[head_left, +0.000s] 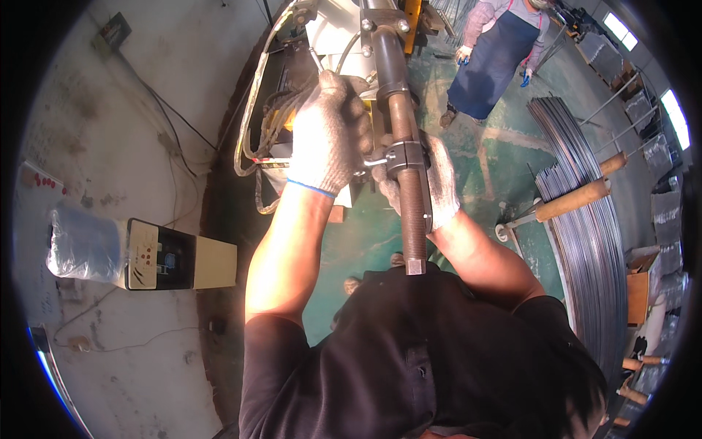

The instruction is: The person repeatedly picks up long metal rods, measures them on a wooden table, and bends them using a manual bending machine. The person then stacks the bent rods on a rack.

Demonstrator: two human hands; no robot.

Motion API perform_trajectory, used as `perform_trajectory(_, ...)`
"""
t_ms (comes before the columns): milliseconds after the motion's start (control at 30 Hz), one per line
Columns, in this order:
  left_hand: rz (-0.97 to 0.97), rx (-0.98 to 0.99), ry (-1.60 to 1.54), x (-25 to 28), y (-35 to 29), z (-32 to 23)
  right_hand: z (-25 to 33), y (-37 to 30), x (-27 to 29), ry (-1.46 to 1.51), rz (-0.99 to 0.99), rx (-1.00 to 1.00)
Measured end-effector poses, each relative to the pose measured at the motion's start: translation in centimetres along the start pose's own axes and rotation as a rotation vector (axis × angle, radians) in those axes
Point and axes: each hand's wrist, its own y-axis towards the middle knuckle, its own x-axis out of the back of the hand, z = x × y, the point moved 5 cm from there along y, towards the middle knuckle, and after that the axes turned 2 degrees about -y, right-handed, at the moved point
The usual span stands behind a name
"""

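A long threaded steel shaft (413, 219) runs from the machine toward my chest, with a square end nearest me. Around it sits a split clamp collar (406, 157) with a bolt at its side. My left hand (325, 135), in a whitish knitted glove, is closed just left of the collar. A thin metal rod (374, 162) reaches from this fist to the collar's bolt; the rest of it is hidden in the hand. My right hand (442, 175), gloved too, wraps the shaft from below by the collar, fingertips showing on the left side.
Cables and hoses (245, 139) hang along the machine's left. A beige control box (183, 254) with plastic wrap stands by the left wall. At right, long metal rods (585, 219) lie bundled on a rack with padded arms (572, 200). A person in a dark apron (486, 73) stands ahead right.
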Motion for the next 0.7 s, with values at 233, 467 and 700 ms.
perform_trajectory(233,-0.03,0.068,0.111,-0.1,1.2,0.4,-0.2,0.3,-0.2,0.097,-0.149,-0.07)
perform_trajectory(467,0.018,0.143,0.259,0.6,2.5,0.8,-0.5,0.3,-0.3,0.278,-0.166,-0.142)
perform_trajectory(700,0.14,-0.337,1.216,1.9,5.0,1.1,-0.7,0.2,-0.8,0.387,-0.1,-0.206)
